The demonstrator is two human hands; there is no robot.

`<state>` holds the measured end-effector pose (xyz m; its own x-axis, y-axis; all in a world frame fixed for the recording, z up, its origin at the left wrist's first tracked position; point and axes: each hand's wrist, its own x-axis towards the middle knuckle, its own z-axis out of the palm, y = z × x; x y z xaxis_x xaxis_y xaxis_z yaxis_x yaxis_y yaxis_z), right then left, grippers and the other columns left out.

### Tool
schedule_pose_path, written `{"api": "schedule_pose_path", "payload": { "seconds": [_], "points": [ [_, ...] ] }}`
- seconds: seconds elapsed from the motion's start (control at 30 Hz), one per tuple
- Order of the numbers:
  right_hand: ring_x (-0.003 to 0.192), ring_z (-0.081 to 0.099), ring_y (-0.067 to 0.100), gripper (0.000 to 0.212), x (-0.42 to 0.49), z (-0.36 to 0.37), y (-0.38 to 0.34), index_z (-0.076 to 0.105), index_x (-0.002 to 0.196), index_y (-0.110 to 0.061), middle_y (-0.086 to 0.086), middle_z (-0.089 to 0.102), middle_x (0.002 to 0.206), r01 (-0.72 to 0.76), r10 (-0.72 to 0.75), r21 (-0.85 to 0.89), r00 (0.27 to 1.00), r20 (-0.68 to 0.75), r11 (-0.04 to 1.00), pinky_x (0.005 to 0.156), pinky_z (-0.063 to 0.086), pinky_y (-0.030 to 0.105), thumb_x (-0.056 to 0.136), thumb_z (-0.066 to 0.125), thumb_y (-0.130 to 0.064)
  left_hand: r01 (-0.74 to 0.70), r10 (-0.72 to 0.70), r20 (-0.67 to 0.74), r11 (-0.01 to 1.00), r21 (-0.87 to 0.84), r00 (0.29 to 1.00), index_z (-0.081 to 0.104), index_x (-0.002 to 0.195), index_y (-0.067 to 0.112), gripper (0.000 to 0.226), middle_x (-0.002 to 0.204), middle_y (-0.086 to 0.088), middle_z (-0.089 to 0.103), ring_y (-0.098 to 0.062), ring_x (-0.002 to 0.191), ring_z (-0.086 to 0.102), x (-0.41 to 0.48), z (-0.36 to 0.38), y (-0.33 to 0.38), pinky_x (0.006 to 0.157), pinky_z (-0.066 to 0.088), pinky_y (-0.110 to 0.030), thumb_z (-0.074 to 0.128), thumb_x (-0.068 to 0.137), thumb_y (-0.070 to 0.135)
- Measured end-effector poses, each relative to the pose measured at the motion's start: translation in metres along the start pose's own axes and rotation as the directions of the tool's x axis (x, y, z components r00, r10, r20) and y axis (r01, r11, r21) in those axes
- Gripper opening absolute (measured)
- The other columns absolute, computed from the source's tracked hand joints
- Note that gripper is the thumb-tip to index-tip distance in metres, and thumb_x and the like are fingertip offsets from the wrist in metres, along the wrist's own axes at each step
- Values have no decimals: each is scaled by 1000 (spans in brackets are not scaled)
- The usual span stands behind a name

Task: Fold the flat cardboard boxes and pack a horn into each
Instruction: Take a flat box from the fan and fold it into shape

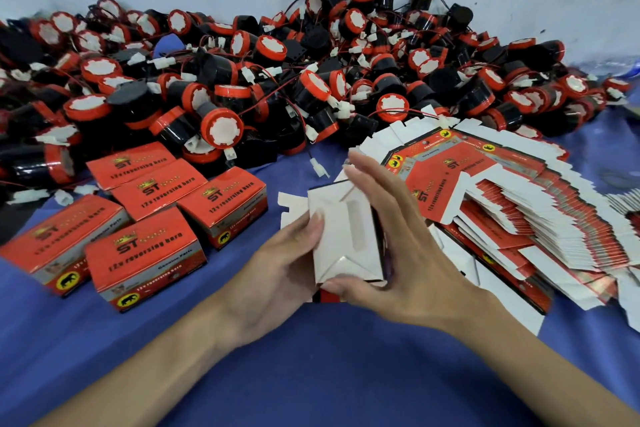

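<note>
A half-folded cardboard box (343, 236) stands in the middle between both hands, its white flaps turned toward me. My left hand (273, 270) grips its left side, thumb on a flap. My right hand (398, 236) wraps its right side, fingers extended along the top edge and thumb under the bottom corner. A large heap of red-and-black horns (277, 80) with wires and white plugs fills the back. A spread stack of flat red-and-white boxes (519, 211) lies at the right.
Several closed red boxes (138, 218) printed "12V reversing horn" stand at the left. Everything lies on a blue cloth (329, 374). A loose white plug (318, 166) lies beyond the held box. A pale wall rises behind the heap.
</note>
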<state>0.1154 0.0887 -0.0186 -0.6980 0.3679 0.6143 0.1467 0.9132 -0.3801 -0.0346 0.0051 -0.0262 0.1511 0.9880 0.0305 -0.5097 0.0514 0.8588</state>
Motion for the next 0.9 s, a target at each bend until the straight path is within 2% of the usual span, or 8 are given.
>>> {"api": "schedule_pose_path", "payload": {
  "seconds": [0.1, 0.17, 0.3, 0.57, 0.67, 0.77, 0.83, 0.9],
  "points": [
    [144, 22, 17, 102, 0, -7, 6, 23, 144, -8, 14, 26, 151, -3, 1, 50, 999, 42, 999, 116, 23, 33, 69, 74, -53, -50, 50, -49, 999, -6, 998, 56, 131, 10, 69, 126, -16, 62, -30, 112, 61, 2, -6, 4, 86, 54, -36, 81, 70, 31],
    [145, 20, 18, 114, 0, -7, 8, 20, 145, -2, 16, 24, 152, 14, -17, 23, 995, 94, 1000, 117, 22, 32, 61, 77, -56, -65, 71, -108, 996, 59, 992, 53, 132, 9, 79, 124, -20, 61, -36, 110, 60, 4, -8, 1, 85, 54, -41, 80, 60, 21],
    [145, 21, 19, 114, 1, -7, 8, 16, 144, -8, 11, 21, 153, 71, -70, -4, 987, 148, 997, 116, 26, 40, 61, 77, -56, -86, 99, -147, 992, 94, 984, 51, 129, 9, 74, 112, -13, 68, -30, 101, 66, 4, -5, -6, 73, 58, -37, 72, 59, 19],
    [138, 32, 16, 104, 1, -4, 3, 25, 140, -6, 8, 36, 144, 108, -112, 62, 992, 64, 992, 111, 30, 29, 63, 79, -52, -129, 144, -141, 986, 108, 979, 54, 124, 10, 65, 103, -10, 68, -25, 91, 67, 1, -5, -6, 67, 57, -32, 72, 62, 15],
    [135, 38, 21, 103, 2, -3, 1, 27, 139, -5, 10, 40, 141, 142, -145, 52, 989, 41, 988, 110, 35, 36, 63, 82, -50, -167, 186, -178, 979, 113, 966, 54, 124, 10, 63, 102, -10, 68, -26, 92, 66, 2, -2, -8, 68, 57, -35, 70, 63, 10],
    [129, 45, 33, 101, 4, 3, -5, 27, 137, -5, 19, 47, 136, 184, -187, 70, 981, 45, 980, 105, 39, 47, 65, 85, -44, -184, 230, -277, 966, 182, 933, 63, 104, 11, 41, 89, -9, 68, -27, 85, 65, 4, 1, -12, 66, 55, -34, 60, 66, -4],
    [128, 45, 33, 100, 4, 5, -8, 27, 138, -5, 18, 48, 137, 183, -187, 91, 982, 35, 979, 105, 39, 47, 66, 85, -44, -178, 217, -279, 971, 158, 935, 70, 86, 20, 33, 79, -6, 68, -21, 75, 67, 3, 4, -11, 61, 55, -31, 58, 67, -4],
    [130, 44, 29, 102, 4, 3, -9, 26, 139, -6, 14, 46, 139, 160, -163, 112, 986, 27, 981, 107, 38, 42, 65, 84, -46, -158, 181, -226, 980, 119, 957, 72, 84, 21, 31, 79, -6, 69, -19, 73, 68, 1, 6, -8, 61, 55, -29, 60, 69, -3]
  ]
}}
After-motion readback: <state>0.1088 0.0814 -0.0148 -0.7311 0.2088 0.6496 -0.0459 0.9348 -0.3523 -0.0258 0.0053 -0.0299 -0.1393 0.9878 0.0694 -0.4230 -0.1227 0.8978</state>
